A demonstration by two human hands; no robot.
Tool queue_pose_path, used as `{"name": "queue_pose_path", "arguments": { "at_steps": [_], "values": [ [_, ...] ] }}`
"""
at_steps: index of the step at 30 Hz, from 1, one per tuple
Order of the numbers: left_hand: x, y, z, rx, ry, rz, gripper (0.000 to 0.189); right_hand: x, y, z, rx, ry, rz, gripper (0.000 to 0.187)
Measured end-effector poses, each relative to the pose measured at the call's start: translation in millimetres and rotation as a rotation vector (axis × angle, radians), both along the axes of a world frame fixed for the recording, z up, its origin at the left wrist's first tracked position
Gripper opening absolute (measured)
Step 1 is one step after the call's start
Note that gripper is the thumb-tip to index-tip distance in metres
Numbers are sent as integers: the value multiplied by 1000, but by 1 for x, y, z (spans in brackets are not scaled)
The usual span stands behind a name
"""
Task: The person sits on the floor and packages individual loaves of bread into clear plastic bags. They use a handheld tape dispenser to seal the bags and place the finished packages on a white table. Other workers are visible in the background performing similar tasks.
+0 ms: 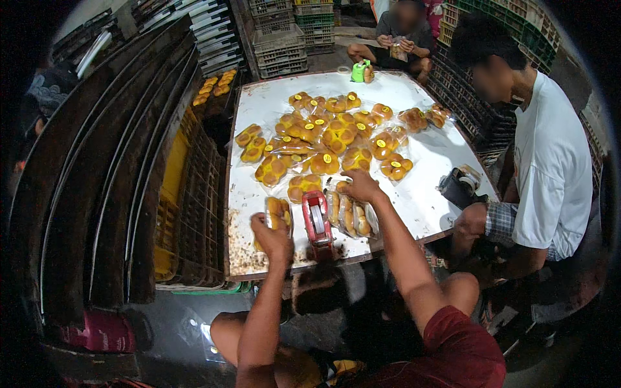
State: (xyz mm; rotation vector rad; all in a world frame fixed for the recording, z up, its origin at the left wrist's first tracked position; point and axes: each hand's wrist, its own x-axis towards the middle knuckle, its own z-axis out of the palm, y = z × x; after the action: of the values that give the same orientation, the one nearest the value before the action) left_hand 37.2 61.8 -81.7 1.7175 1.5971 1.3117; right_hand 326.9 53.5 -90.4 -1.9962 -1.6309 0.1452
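Note:
On the white tabletop [417, 194], my left hand [273, 240] grips the side of a clear bag of bread rolls [278, 213]. My right hand [361, 186] reaches over a row of bagged rolls [350, 214] that stand on edge; its fingertips touch a roll or bag at the far end, and its exact grip is partly hidden. Between my hands stands a red tape dispenser [318, 223] with a roll of clear tape. Beyond it lies a heap of flower-shaped buns in clear bags [339, 133], many with round yellow stickers.
A person in a white shirt [548, 145] sits at the right, near a black tape dispenser [458, 186]. Another person [405, 34] holds a bag beyond the far edge, near a green tape dispenser [360, 71]. Dark trays [116, 160] and plastic crates [199, 208] stand at left.

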Motion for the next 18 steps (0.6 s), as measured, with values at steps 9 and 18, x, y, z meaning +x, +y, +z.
{"name": "queue_pose_path", "arguments": {
  "at_steps": [9,18],
  "values": [
    [27,-13,2,-269,-142,-311,51,47,11,-11,178,893,-126,31],
    [-13,-34,90,-619,-929,-751,55,-109,-100,93,480,699,56,41]
  ]
}}
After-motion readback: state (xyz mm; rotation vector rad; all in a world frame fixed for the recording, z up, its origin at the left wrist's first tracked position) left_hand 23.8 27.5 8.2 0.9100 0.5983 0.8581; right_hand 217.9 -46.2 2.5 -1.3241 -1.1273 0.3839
